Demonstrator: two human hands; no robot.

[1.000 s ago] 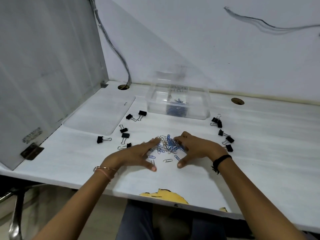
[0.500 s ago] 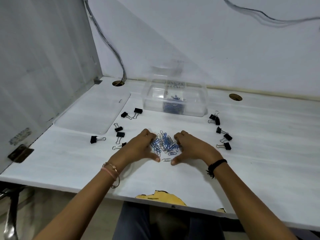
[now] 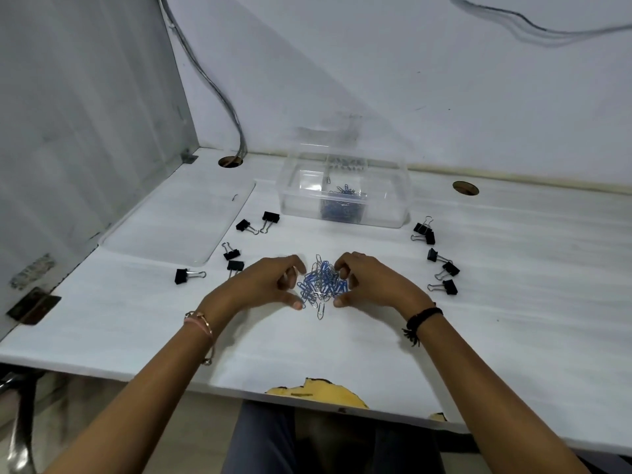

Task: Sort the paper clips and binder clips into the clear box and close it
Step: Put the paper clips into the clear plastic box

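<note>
Ten black binder clips lie on the white tabletop: five on the left, five on the right, though one more may hide behind the left hand. One clear box, lid off, holds some blue paper clips. One lid lies flat to its left. Both hands are cupped, fingers curled, pressing against the paper clip pile; the right hand has closed in since a second ago, bunching the pile tighter. Open tabletop runs clear to the box ahead; the near edge is chipped.
</note>
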